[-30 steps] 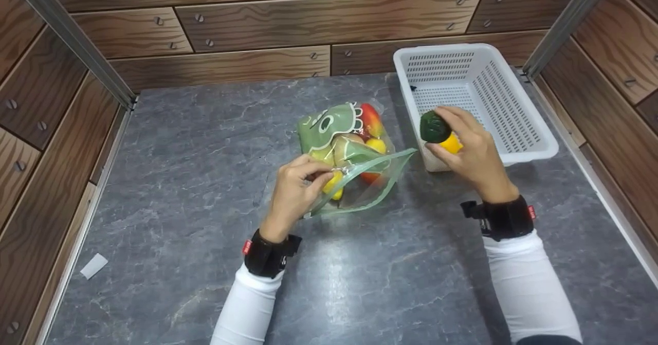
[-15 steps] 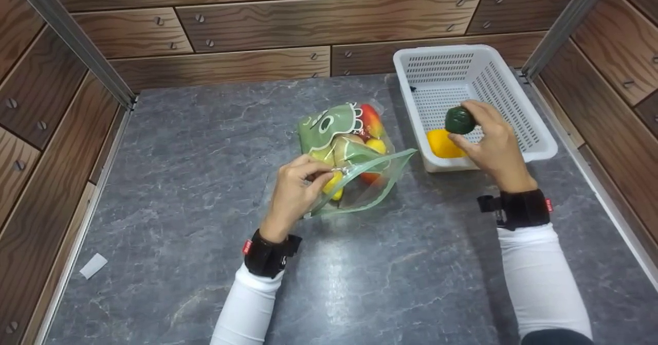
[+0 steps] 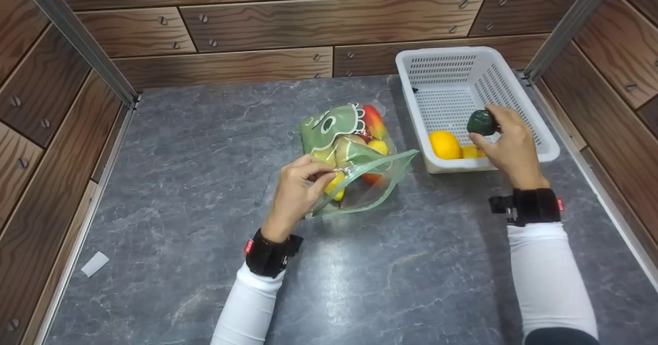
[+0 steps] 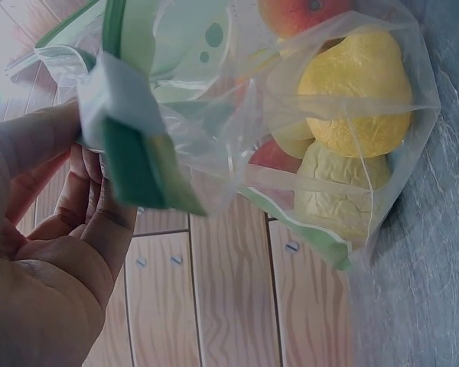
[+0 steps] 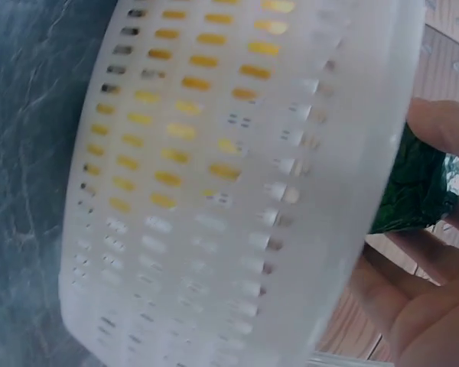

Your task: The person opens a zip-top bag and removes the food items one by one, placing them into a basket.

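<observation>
My left hand (image 3: pixel 295 193) pinches the edge of a clear zip bag (image 3: pixel 331 129) with a green cartoon print. The bag lies on the table, its mouth held apart. Inside it are several fruits, among them a red-and-yellow one (image 3: pixel 374 122) and a yellow pear-shaped one (image 4: pixel 359 95). My right hand (image 3: pixel 514 147) holds a dark green, bumpy avocado (image 3: pixel 482 123) between thumb and fingers, above the front of a white basket (image 3: pixel 434 51). In the basket's front part lie an orange (image 3: pixel 445 145) and a yellow item (image 3: pixel 471 152), partly hidden by the near wall and the hand.
A small white slip (image 3: pixel 95 264) lies at the left on the grey marbled table (image 3: pixel 205 232). Wood-patterned walls (image 3: pixel 257 21) enclose the back and both sides. A small dark piece (image 3: pixel 415 90) shows at the basket's left wall.
My right hand has moved right with the avocado, from the basket's left edge to over its front. The orange has left that hand and lies in the basket. My left hand has stayed put.
</observation>
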Demonstrator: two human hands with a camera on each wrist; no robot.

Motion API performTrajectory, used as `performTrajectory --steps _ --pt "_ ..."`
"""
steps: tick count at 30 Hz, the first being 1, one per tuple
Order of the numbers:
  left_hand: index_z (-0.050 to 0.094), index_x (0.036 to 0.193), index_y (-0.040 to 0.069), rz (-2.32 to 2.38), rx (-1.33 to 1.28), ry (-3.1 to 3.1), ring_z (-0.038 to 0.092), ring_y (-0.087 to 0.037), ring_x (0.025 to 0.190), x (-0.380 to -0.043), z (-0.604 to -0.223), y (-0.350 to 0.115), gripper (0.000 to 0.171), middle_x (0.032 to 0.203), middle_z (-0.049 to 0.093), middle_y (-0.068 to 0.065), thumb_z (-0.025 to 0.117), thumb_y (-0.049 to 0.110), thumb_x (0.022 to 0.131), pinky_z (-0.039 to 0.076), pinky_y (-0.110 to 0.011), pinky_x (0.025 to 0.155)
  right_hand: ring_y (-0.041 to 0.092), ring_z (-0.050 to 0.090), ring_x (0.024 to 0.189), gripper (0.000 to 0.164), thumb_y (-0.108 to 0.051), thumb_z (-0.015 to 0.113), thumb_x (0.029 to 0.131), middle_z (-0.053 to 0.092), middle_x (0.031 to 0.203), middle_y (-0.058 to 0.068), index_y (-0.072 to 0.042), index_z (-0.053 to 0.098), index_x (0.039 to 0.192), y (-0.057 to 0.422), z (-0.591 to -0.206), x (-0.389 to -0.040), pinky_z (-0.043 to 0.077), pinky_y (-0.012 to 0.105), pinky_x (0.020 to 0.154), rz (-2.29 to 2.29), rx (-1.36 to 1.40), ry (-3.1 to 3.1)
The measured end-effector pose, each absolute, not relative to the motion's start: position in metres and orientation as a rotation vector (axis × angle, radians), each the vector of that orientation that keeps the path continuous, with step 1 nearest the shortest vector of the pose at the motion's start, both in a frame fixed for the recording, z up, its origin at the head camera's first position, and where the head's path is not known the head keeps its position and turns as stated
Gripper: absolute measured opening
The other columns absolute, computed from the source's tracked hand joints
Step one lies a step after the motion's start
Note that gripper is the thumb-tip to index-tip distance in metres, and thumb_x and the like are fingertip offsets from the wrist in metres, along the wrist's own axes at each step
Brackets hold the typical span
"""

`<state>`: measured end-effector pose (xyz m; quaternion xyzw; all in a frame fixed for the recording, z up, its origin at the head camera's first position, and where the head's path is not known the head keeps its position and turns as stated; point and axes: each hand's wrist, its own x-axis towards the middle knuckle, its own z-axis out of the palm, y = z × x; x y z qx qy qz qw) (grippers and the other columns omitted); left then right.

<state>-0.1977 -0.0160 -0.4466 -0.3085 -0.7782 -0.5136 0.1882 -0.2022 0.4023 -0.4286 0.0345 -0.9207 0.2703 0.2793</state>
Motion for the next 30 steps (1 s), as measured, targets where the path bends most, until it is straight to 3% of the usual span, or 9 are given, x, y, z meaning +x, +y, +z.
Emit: performTrajectory --steps 9,17,30 --pt "0.08 0.092 0.004 -1.445 -0.867 -2.199 0.067 -0.017 0.073 -0.198 -0.447 -0.016 0.009 0.085 0.072 -0.008 0.083 0.001 0.083 0.059 -0.029 0.067 0.057 0.054 0.121 0.062 0.002 0.082 0.081 0.057 0.132 0.036 0.006 0.058 0.138 0.421 -0.437 -0.203 0.043 0.069 0.104 0.725 -0.028 -2.528" --pt "0.08 0.092 0.003 -1.47 -0.872 -2.194 0.066 -0.018 0.073 -0.197 -0.446 -0.015 0.008 0.085 0.072 -0.008 0.082 0.001 0.084 0.059 -0.029 0.066 0.06 0.048 0.124 0.064 -0.008 0.076 0.09 0.051 0.137 0.042 0.005 0.049 0.147 0.434 -0.433 -0.203 0.04 0.074 0.104 0.724 -0.145 -2.782" --pt "0.08 0.092 0.003 -1.461 -0.889 -2.177 0.067 -0.018 0.071 -0.198 -0.448 -0.015 0.007 0.085 0.072 -0.008 0.081 0.007 0.087 0.06 -0.038 0.064 0.062 0.048 0.12 0.072 -0.028 0.069 0.093 0.046 0.139 0.046 0.012 0.043 0.146 0.445 -0.425 -0.218 0.043 0.069 0.097 0.612 -0.276 -3.106"
